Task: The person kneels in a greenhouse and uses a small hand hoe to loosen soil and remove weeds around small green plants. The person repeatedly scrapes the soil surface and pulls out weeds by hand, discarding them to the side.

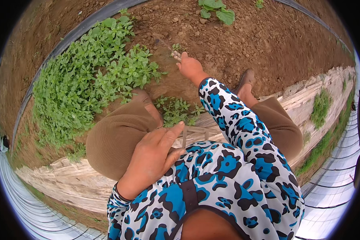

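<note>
My right hand [190,66] reaches forward over bare soil, its fingers closed around the handle of a small hand tool [176,55]. A thin, dark shaft or blade runs from the tool toward the upper left; its exact shape is blurred against the soil. Just beyond the grip is a small green sprig [177,47]. My left hand [153,153] lies by my bent knee, back up, thumb apart from the extended fingers, with nothing in it. Low green plants [180,111] grow between my feet.
A dense patch of leafy plants [75,78] spreads on the left, along a black hose or strip [60,45]. Ahead stands a broad-leaved seedling [217,10]. Pale sheeting [69,180] lies beneath and behind me. A light frame [195,129], perhaps a low stool, shows between my legs.
</note>
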`<action>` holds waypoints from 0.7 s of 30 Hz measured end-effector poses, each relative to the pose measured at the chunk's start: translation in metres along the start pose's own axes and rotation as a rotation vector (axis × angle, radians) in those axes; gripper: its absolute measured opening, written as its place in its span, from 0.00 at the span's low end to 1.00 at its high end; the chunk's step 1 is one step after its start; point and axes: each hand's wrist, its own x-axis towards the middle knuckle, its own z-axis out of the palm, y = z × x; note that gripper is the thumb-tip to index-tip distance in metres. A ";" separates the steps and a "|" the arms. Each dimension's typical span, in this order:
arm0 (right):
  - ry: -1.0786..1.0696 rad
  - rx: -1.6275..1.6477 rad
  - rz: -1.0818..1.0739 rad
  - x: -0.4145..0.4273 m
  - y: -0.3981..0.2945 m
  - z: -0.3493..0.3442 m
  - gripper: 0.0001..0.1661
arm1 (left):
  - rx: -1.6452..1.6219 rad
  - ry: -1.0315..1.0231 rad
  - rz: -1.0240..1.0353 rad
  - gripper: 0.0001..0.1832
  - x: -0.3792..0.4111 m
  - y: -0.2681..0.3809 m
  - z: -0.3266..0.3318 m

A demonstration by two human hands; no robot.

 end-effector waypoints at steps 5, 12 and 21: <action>0.005 -0.080 -0.023 -0.043 0.067 -0.014 0.20 | -0.018 0.006 -0.040 0.31 0.000 0.004 -0.001; 0.030 -0.117 -0.006 -0.120 0.178 -0.014 0.23 | 0.070 0.026 0.045 0.32 -0.003 -0.002 0.003; 0.109 -0.013 0.074 -0.001 0.068 -0.006 0.23 | 0.096 0.001 0.060 0.33 0.009 0.004 0.004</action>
